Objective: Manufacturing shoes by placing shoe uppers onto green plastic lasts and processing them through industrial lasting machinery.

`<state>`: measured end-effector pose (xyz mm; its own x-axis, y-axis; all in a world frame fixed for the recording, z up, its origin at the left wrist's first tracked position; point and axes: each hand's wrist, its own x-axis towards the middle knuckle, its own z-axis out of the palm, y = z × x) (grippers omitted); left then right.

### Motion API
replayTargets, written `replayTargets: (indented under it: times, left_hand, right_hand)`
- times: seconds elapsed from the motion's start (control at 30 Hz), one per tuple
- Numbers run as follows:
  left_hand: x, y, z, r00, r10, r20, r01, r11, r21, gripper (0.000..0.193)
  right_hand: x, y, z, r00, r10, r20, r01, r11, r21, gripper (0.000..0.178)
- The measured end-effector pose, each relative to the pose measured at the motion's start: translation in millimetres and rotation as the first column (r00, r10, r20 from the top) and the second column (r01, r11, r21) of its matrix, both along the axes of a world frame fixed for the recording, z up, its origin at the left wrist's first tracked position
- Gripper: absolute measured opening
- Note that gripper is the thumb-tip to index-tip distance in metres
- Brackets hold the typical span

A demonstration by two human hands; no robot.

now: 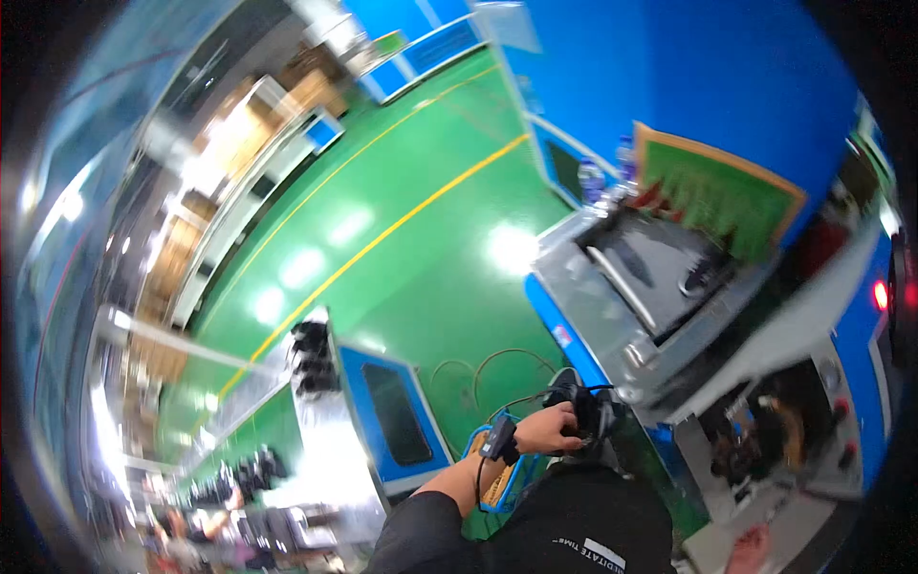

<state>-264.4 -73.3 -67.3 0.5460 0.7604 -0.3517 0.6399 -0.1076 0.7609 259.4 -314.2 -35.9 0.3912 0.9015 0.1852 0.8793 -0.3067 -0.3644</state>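
My left hand (553, 429), with a black band and cable at the wrist, reaches out in front of my body. Its fingers curl against a black item (595, 413), blurred and partly covered by the hand, so its exact kind cannot be made out. Below the wrist stands a blue basket (521, 471) with something yellowish-brown in it. At the lower right my right hand (751, 547) is over a pale machine table (798, 526); motion smears its fingers. Close to it is an opening in the machine with dark and brown parts (765, 430).
A metal workstation (583, 277) with a dark top and a green board (717, 191) stands ahead right. Black items (314, 359) line a bench (330, 450) at left. A hose (507, 354) loops on the green floor (421, 268). A red light (881, 295) glows far right.
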Motion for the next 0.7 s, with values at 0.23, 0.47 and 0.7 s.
replayTargets:
  times: [0.23,0.47,0.7]
  left_hand:
    - [-179,-106,2,0.761,0.646,-0.052,-0.595,0.728,0.341,0.030]
    - [-376,-240,68,0.113,0.899,-0.422,-0.821,0.324,0.470,0.043]
    - [-464,-316,111,-0.770,0.591,-0.240,-0.388,-0.135,0.912,0.036]
  right_hand:
    - [-119,180,10,0.389,-0.111,-0.915,-0.157,0.970,-0.184,0.045]
    - [-123,216,-11,0.635,-0.050,-0.771,-0.365,0.860,-0.356,0.044]
    - [-134,232,17,0.714,0.048,-0.699,-0.418,0.829,-0.371,0.040]
